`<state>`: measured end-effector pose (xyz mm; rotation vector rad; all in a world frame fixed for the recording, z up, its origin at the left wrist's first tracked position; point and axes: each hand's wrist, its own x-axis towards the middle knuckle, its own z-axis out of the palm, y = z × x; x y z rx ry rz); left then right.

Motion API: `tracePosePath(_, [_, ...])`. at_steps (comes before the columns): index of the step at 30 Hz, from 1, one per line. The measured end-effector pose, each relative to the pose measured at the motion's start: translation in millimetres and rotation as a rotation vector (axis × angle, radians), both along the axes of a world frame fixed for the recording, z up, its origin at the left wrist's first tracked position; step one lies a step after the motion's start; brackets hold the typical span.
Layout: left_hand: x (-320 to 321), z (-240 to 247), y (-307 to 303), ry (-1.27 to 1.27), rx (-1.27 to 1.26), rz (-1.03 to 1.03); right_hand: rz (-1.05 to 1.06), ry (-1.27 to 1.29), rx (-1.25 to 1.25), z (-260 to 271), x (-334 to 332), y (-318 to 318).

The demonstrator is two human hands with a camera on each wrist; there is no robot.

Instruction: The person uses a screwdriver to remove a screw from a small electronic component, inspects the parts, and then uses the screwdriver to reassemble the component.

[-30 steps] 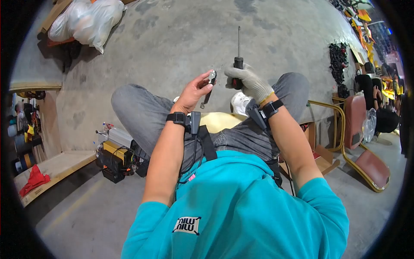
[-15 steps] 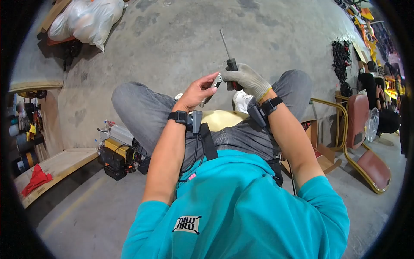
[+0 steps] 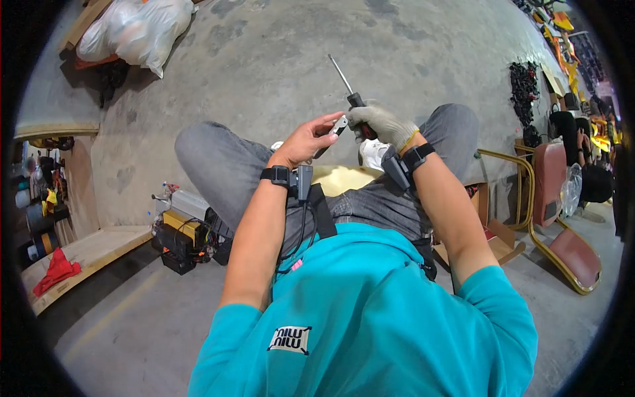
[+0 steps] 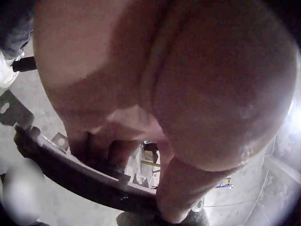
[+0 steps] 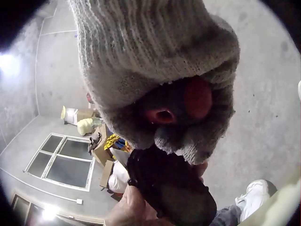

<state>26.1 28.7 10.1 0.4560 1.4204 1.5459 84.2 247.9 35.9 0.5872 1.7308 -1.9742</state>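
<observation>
My bare left hand (image 3: pixel 304 141) pinches a dark, curved part (image 4: pixel 89 181) between thumb and fingers. Pale metal tabs with holes show along it in the left wrist view. Its silvery end (image 3: pixel 340 124) sits close to the right hand in the head view. A knitted grey glove covers my right hand (image 3: pixel 386 124), which grips a screwdriver (image 3: pixel 356 100) by its black and red handle. The shaft points away and to the left, over the floor. In the right wrist view the red handle end (image 5: pixel 196 98) shows inside the curled glove, with the dark part just below.
I sit on a concrete floor (image 3: pixel 264 73), legs bent, a pale yellow thing (image 3: pixel 340 182) between them. To the left are a wooden shelf (image 3: pixel 99 261) and boxy equipment (image 3: pixel 182 228). A chair (image 3: pixel 552 192) stands right; a white bag (image 3: pixel 142 33) lies far left.
The screwdriver has tipped from upright toward the left. Both hands have come closer together, the left hand bringing the dark part rightward beside the glove.
</observation>
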Motion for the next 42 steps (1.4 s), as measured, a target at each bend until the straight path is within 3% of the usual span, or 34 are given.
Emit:
tracePosePath(2, [-3, -7, -1, -0.008, 0.006, -0.015, 0.013, -0.003, -0.057, -18, -1, 5])
tracePosePath(9, [-5, -14, 2, 0.012, 0.064, 0.059, 0.023, -0.030, 0.068, 18, 1, -6])
tracePosePath(11, [-7, -17, 1, 0.000, 0.073, 0.088, -0.017, -0.044, 0.067, 7, -2, -7])
tracePosePath(13, [-8, -16, 3, -0.143, -0.127, 0.306, -0.062, -0.058, 0.067, -8, -5, -2])
tracePosePath(15, [-14, -22, 1, -0.142, -0.095, 0.323, -0.052, -0.136, 0.158, -19, -10, 6])
tracePosePath(17, [-14, -18, 0, -0.243, -0.071, 0.474, -0.088, -0.152, 0.149, -28, -14, 9])
tracePosePath(23, [-14, -19, -7, -0.305, -0.042, 0.532, -0.242, -0.210, 0.050, -76, -26, 25])
tracePosePath(29, [-17, -35, -11, -0.450, -0.081, 0.570, -0.469, -0.169, 0.073, -82, -30, 34])
tracePosePath(33, [-17, -37, -10, -0.475, -0.175, 0.646, -0.510, -0.156, 0.063, -75, -28, 36])
tracePosePath(42, [-20, -37, -12, -0.484, -0.186, 0.605, -0.675, -0.073, -0.013, -61, -24, 40])
